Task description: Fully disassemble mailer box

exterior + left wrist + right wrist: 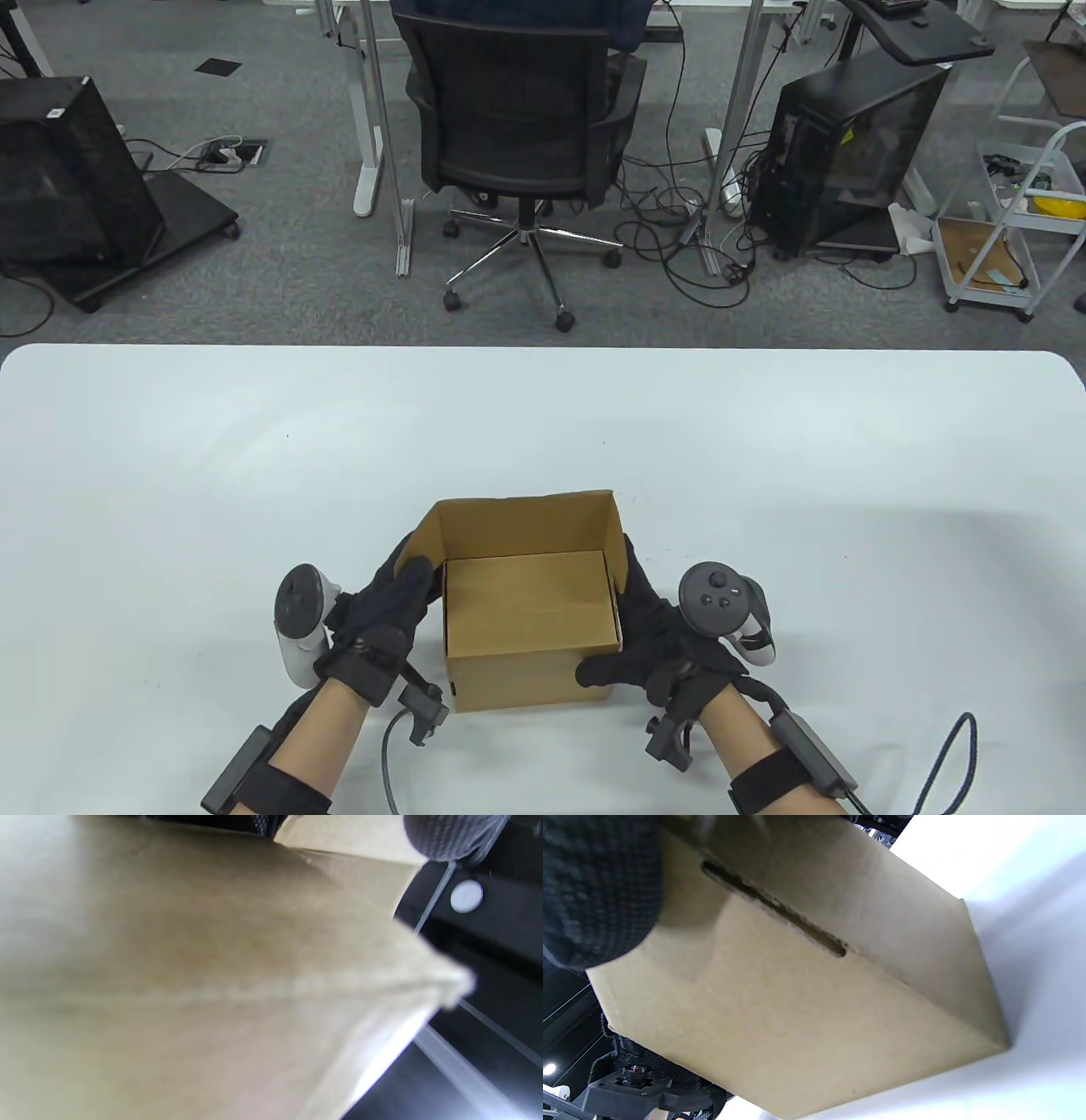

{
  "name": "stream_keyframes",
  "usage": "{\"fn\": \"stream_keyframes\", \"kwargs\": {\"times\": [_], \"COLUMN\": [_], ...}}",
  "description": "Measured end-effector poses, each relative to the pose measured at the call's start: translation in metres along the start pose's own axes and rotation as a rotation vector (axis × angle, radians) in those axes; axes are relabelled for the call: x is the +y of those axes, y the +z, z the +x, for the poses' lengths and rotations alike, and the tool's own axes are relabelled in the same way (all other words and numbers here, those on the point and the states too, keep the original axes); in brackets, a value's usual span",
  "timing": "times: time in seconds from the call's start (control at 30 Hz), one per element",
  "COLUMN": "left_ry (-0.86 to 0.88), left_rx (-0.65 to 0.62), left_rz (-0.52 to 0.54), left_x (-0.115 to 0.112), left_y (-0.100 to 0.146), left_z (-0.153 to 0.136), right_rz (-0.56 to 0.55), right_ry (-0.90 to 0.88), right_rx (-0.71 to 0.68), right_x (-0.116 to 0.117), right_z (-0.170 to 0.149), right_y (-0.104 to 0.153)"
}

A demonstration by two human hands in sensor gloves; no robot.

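Observation:
A brown cardboard mailer box stands on the white table near the front edge, its lid raised at the back and its inside open. My left hand grips the box's left wall, thumb at the top rim. My right hand grips the right wall, thumb on the front right corner. In the left wrist view the box's cardboard fills the frame, blurred. In the right wrist view the box shows a slot along a fold, with a gloved finger on it.
The white table stretches wide to the left, right and far side of the box. Beyond its far edge are an office chair, desk legs, computer towers and a cart on the carpet floor.

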State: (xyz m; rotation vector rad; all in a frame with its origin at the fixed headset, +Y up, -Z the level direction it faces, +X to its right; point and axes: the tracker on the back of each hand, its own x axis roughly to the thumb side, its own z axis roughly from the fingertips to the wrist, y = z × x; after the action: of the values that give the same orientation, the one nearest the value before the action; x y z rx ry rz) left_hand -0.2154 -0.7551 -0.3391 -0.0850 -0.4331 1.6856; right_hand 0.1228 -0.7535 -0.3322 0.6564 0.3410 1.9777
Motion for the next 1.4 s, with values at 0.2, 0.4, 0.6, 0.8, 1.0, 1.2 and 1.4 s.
{"fn": "stream_keyframes", "kwargs": {"times": [0.2, 0.4, 0.6, 0.8, 1.0, 1.2, 1.4], "left_ry": [0.240, -0.033, -0.039, -0.066, -0.061, -0.038, 0.006], "left_rx": [0.076, 0.154, 0.184, 0.174, 0.175, 0.163, 0.126], "left_rz": [-0.059, -0.048, -0.034, -0.037, -0.050, -0.051, -0.090], "left_x": [0.005, -0.006, -0.009, -0.011, -0.011, -0.014, -0.015], "left_y": [-0.001, 0.000, 0.000, 0.000, 0.000, 0.000, -0.003], "left_z": [-0.021, -0.011, -0.011, -0.009, -0.009, -0.010, -0.010], "right_rz": [0.002, 0.021, 0.111, 0.044, 0.030, 0.009, -0.033], "right_ry": [-0.008, -0.009, -0.231, -0.403, -0.663, -1.062, -0.989], "right_rx": [0.000, 0.010, -0.039, -0.001, 0.023, 0.057, 0.095], "right_x": [0.000, 0.001, -0.007, -0.011, -0.010, 0.003, 0.005], "right_z": [0.000, 0.000, -0.005, -0.013, -0.018, -0.026, -0.017], "right_y": [0.000, -0.001, 0.000, 0.000, -0.002, -0.003, 0.001]}}
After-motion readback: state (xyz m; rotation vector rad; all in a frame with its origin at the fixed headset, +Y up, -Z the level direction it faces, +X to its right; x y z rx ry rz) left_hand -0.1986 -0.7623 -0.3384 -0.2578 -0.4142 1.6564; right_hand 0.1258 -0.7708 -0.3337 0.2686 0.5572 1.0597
